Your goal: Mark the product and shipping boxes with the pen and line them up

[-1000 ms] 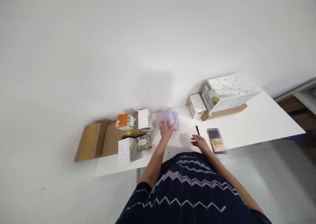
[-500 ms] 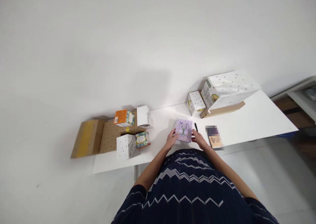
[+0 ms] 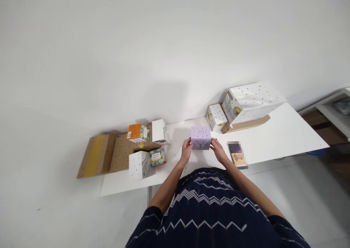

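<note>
Left hand [image 3: 186, 150] and right hand [image 3: 218, 149] pinch a lilac box [image 3: 201, 136] between them, fingers against its opposite sides, over the middle stretch of a white bench [image 3: 291, 131]; whether it rests on the surface cannot be told. Toward the far edge, at right, a small white box [image 3: 217, 117] stands beside a large white carton [image 3: 255, 101]. By the near edge lies a flat, pixelated object [image 3: 237, 155]. An orange-topped box [image 3: 133, 132] sits toward the bench's left end, near brown cardboard [image 3: 97, 157].
</note>
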`<state>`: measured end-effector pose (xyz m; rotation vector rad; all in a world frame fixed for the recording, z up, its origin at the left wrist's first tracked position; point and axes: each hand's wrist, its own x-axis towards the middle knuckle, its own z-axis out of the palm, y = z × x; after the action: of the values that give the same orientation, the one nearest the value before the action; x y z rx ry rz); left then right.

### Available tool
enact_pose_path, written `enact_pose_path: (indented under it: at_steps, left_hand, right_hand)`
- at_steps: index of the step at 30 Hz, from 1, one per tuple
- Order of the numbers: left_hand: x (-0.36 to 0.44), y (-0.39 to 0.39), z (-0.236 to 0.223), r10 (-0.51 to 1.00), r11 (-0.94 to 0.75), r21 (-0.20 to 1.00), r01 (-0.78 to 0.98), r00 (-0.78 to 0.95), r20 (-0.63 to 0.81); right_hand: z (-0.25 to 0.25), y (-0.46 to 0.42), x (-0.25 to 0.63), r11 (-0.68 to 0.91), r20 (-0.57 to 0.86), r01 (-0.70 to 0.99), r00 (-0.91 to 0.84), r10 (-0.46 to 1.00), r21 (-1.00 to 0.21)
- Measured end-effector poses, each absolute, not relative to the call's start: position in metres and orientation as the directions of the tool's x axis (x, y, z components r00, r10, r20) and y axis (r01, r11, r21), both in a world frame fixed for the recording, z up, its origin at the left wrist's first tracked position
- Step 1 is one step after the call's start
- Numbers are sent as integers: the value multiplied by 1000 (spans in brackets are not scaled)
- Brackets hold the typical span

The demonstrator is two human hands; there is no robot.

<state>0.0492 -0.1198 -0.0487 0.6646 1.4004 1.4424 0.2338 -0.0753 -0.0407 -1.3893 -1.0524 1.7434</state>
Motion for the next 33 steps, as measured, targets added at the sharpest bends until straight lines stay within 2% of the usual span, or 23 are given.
enact_pose_path:
  at_steps: [2,6,18,24,29,33]
  left_hand:
    - [51,-124,-49,880,172,939,-299,-382,-283]
    - [56,-131,-48,844,261,900,-349,-369,-388]
    - [44,-105,-30,819,436,892,-121,-358,-449]
    - [45,-109,-35,827,398,895,-203,-343,-446]
    - [45,-117,-39,872,255,930,-266,-352,-340]
    - [45,-125,-47,875,233,922,-309,-347,-337]
  right_hand:
    - [-42,-76,232,-444,-426,-48,-212,880,-895]
    - [-45,-77,231,-498,-481,-51,-189,856,-866]
    - [-29,-72,222,-448,-447,42,-194,873,-893]
    - [-28,-70,223,-472,-464,11,-210,861,-881]
    - [-28,-71,226,-386,-339,-115,-299,892,-915]
    - [-34,-71,231,-371,-323,-130,-285,902,-920]
